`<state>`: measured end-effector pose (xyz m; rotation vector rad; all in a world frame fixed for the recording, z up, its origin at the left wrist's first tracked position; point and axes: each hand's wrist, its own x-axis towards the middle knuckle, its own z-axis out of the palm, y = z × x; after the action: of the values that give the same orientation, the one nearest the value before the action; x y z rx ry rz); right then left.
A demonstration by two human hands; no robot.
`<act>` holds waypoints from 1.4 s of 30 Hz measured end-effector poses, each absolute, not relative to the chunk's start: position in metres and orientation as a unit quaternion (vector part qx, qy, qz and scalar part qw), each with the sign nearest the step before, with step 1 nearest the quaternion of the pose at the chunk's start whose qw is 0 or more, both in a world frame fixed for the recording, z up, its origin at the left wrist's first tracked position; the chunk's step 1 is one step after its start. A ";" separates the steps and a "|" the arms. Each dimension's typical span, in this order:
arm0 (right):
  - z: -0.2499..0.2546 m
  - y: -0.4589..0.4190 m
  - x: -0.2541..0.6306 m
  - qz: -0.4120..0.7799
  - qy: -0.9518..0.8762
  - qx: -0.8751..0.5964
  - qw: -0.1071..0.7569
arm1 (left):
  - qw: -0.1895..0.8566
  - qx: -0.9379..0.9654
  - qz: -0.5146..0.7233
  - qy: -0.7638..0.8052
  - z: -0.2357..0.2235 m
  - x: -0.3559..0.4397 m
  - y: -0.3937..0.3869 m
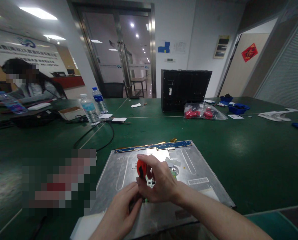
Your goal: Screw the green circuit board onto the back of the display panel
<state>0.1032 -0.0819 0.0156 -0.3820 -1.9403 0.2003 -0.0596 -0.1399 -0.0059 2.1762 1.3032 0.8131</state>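
1. Head view: the right hand [162,181] pinches a red-and-black handled tool [141,167] upright between thumb and fingers.
2. Just beside it, the left hand [122,208] is narrowly closed, fingertips below the tool; whether they grip anything is hidden.
3. Under both hands lies the metal panel [199,171]; beyond them, a blue circuit strip [155,147] runs along its far edge.

The panel [201,166] lies on the counter [136,130], a circuit board [154,147] along its far edge. Behind the panel stands a monitor [185,88] with a bag [205,111] before it; bottles [90,109] are to the left.
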 end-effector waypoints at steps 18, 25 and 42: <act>0.014 -0.082 0.105 0.087 -0.834 -0.158 0.522 | 0.239 0.792 0.305 0.472 -0.004 -0.060 -0.140; 0.015 -0.082 0.104 0.081 -0.823 -0.166 0.537 | 0.224 0.794 0.315 0.470 -0.013 -0.064 -0.140; 0.014 -0.081 0.103 0.079 -0.809 -0.170 0.557 | 0.222 0.799 0.301 0.471 -0.012 -0.062 -0.139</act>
<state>0.1033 -0.0810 0.0138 -0.4019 -1.9099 0.1858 -0.0621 -0.1392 -0.0123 2.2072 1.3005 0.8303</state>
